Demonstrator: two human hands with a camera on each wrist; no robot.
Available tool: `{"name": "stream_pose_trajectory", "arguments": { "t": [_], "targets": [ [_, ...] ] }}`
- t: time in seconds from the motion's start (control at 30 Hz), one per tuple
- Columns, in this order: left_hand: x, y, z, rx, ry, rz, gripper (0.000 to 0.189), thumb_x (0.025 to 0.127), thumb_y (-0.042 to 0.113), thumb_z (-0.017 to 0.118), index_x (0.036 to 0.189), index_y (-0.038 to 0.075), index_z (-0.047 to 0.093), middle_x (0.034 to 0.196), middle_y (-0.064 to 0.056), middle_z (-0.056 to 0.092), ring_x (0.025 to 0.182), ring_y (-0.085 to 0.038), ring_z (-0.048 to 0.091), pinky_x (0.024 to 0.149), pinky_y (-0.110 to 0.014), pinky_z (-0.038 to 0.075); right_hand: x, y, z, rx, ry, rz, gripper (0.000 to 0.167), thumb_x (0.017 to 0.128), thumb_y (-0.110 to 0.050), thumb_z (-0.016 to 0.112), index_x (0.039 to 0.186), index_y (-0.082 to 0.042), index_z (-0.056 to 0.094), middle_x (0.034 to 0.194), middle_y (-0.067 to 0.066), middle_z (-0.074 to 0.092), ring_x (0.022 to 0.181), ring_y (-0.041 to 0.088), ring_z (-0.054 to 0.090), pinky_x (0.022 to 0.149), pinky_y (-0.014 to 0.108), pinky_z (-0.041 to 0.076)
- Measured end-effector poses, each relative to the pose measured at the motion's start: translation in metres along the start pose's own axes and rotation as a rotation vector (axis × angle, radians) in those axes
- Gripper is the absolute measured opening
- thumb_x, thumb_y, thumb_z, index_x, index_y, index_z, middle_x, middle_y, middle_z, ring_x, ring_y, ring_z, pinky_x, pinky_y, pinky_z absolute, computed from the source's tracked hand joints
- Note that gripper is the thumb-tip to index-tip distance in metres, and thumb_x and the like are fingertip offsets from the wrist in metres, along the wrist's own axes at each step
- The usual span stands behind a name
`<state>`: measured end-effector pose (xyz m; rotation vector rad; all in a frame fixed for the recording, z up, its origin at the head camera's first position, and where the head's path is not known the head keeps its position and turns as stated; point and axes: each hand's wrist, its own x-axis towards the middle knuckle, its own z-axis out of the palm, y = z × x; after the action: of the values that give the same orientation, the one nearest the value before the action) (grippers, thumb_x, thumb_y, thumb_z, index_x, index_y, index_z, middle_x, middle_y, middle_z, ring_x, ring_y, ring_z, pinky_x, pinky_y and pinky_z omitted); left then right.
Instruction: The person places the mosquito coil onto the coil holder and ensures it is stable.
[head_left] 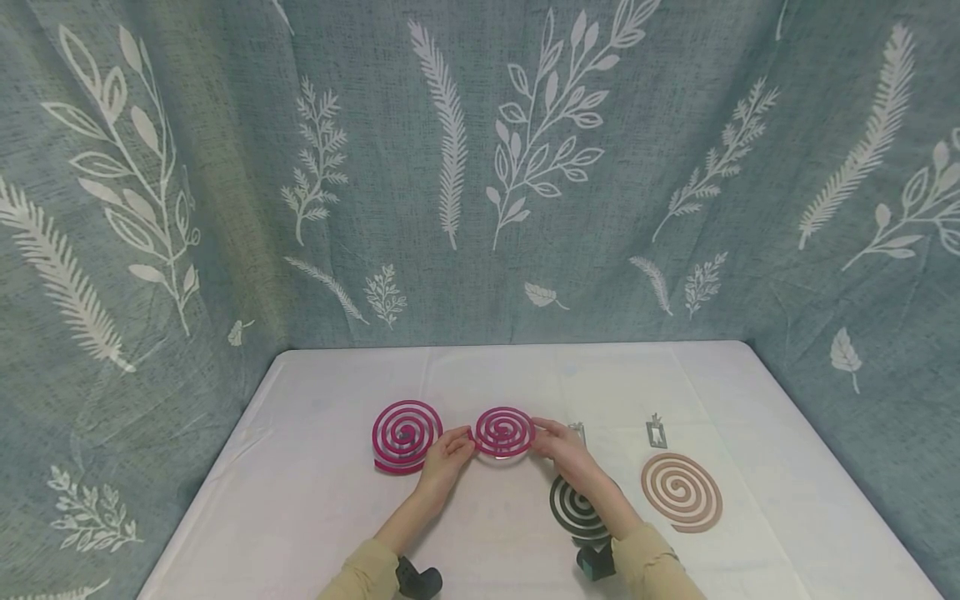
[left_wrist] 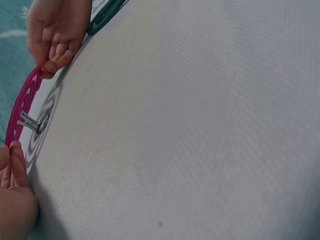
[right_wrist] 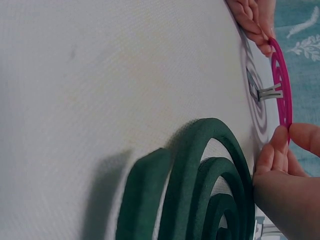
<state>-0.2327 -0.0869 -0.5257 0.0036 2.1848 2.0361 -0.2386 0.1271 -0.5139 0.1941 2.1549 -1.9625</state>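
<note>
Head view: my left hand (head_left: 447, 460) and right hand (head_left: 567, 457) pinch the magenta mosquito coil (head_left: 502, 432) at nine and three o'clock, metal stand (right_wrist: 270, 93) beneath; likely light, stiff, brittle, best held by its rim.

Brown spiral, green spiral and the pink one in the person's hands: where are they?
Brown spiral (head_left: 678, 490): head view, on its centre.
Green spiral (right_wrist: 180, 179): right wrist view, on a ring beside its outer end.
Held pink spiral (head_left: 504, 431): head view, on its centre.

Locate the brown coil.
In the head view, the brown coil lies at right on the table, just below a small metal piece and right of the green coil.
</note>
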Motion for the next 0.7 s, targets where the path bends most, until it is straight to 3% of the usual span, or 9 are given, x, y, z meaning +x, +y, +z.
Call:
{"name": "stream_pose_trajectory", "arguments": {
  "t": [0.2,0.33,0.57,0.7],
  "targets": [
    [0.0012,-0.0009,0.0003,-0.004,-0.005,0.008,0.042,0.095,0.010,0.054,0.131,-0.009,0.046,0.107,-0.018,0.064,0.099,-0.011,0.060,0.092,-0.022,0.050,-0.0008,-0.0003,0.0006,0.001,0.007,-0.005,0.051,0.085,-0.003,0.055,0.134,0.007,0.045,0.105,0.017,0.063,0.086,0.014,0.058,0.088,0.037,0.049],
    [-0.0027,0.0068,0.0008,-0.017,-0.008,0.005,0.041,0.094,0.005,0.054,0.130,-0.012,0.046,0.106,-0.022,0.063,0.101,-0.018,0.061,0.089,-0.019,0.050,0.0006,0.0009,0.0004,-0.004,0.009,-0.007,0.051,0.086,-0.004,0.054,0.135,0.007,0.045,0.105,0.017,0.063,0.086,0.014,0.058,0.089,0.039,0.049],
    [0.0040,-0.0027,0.0011,-0.010,-0.007,0.004,0.041,0.094,0.006,0.054,0.131,-0.011,0.046,0.109,-0.024,0.062,0.105,-0.025,0.060,0.092,-0.024,0.050,0.0013,0.0005,-0.0004,-0.009,-0.002,-0.001,0.052,0.086,-0.005,0.054,0.135,0.007,0.044,0.104,0.014,0.063,0.085,0.012,0.058,0.087,0.033,0.049],
    [-0.0013,0.0068,0.0018,-0.009,-0.002,-0.008,0.040,0.094,0.004,0.053,0.130,-0.012,0.046,0.108,-0.026,0.062,0.105,-0.027,0.060,0.092,-0.026,0.051,0.0003,0.0008,-0.0012,-0.007,-0.010,0.003,0.052,0.085,-0.005,0.054,0.135,0.006,0.044,0.107,0.016,0.064,0.086,0.012,0.058,0.088,0.033,0.049]
  ]
}}
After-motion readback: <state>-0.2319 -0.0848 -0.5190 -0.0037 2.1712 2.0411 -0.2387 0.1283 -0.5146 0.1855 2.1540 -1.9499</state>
